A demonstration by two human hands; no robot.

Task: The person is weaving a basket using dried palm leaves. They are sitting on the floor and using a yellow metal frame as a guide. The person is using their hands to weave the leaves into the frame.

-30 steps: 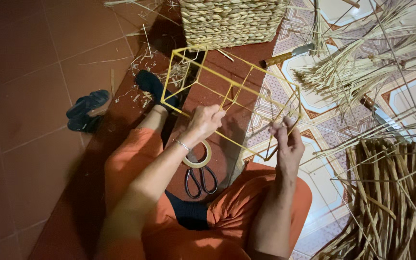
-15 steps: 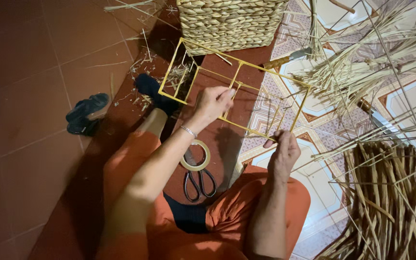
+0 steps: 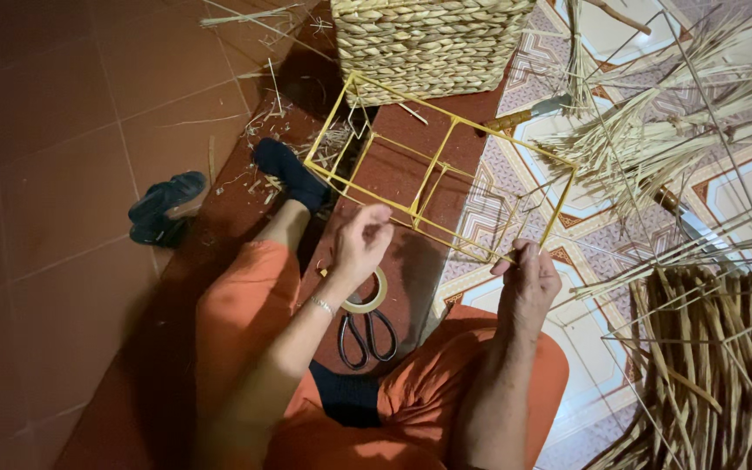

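Note:
I hold a yellow wire box frame (image 3: 435,165) over the floor in front of my knees. My left hand (image 3: 360,245) pinches the near bottom rail of the frame around its middle. At the frame's near right corner, my right hand (image 3: 528,285) grips the wire. The frame lies tilted, its far end close to a woven basket (image 3: 428,43). A roll of tape (image 3: 367,298) and black-handled scissors (image 3: 365,335) lie on the floor under my left wrist, between my orange-clad legs.
Bundles of dried fibre (image 3: 724,365) and pale straw (image 3: 672,122) lie on the patterned tiles at right, with thin wire frames over them. A knife (image 3: 524,113) lies near the basket. Dark sandals (image 3: 163,207) rest on the red tiles at left.
The frame has been turned and laid lower and flatter. My left hand slid down to its near rail; my right hand dropped to the near right corner.

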